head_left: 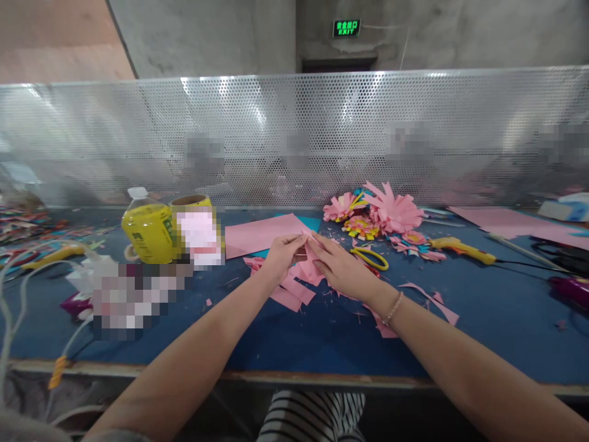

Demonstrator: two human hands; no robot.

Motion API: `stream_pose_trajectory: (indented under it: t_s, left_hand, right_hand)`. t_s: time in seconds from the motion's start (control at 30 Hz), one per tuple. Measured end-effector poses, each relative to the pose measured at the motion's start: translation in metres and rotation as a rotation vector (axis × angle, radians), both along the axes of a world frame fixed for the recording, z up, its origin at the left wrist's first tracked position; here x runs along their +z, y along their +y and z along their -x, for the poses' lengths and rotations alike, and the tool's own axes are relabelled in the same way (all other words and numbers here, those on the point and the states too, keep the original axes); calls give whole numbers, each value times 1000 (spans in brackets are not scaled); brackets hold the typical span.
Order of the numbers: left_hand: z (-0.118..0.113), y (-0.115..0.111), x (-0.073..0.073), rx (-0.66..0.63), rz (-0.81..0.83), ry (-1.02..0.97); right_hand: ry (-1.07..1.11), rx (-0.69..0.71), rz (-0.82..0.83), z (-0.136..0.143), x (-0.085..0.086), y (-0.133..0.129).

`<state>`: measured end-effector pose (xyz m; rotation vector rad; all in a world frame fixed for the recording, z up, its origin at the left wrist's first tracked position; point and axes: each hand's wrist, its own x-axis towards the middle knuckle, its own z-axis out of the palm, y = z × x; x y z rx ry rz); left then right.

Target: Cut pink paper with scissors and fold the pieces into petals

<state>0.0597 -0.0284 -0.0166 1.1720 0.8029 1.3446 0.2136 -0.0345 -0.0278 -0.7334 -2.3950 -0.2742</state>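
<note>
My left hand (284,255) and my right hand (340,265) meet over the middle of the blue table. Between their fingertips is a small pink paper piece (311,245), pinched from both sides. Cut pink strips (292,293) lie on the table just below and beside my left hand. Behind it rests a large pink sheet (260,234), partly over a teal sheet (309,223). Scissors with yellow handles (375,259) lie just behind my right hand, their blades partly hidden. My palms face down, so part of the held paper is covered.
Pink and yellow paper flowers (393,212) are heaped behind my right hand. A yellow glue gun (464,250) lies to the right. On the left stand a yellow-labelled bottle (150,230) and a roll (196,227). A perforated metal panel (276,116) borders the table (331,350) at the back.
</note>
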Motion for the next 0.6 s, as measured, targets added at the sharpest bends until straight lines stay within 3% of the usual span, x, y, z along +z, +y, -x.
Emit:
stream_pose_trajectory:
  t_s: [0.27,0.6]
  left_hand:
    - [1,1,-2,-41,-66,-14]
    - [1,5,-5,-67,-136,45]
  right_hand:
    - [62,92,18,1,1,0]
    - [-32,121,-85,-3,-1,6]
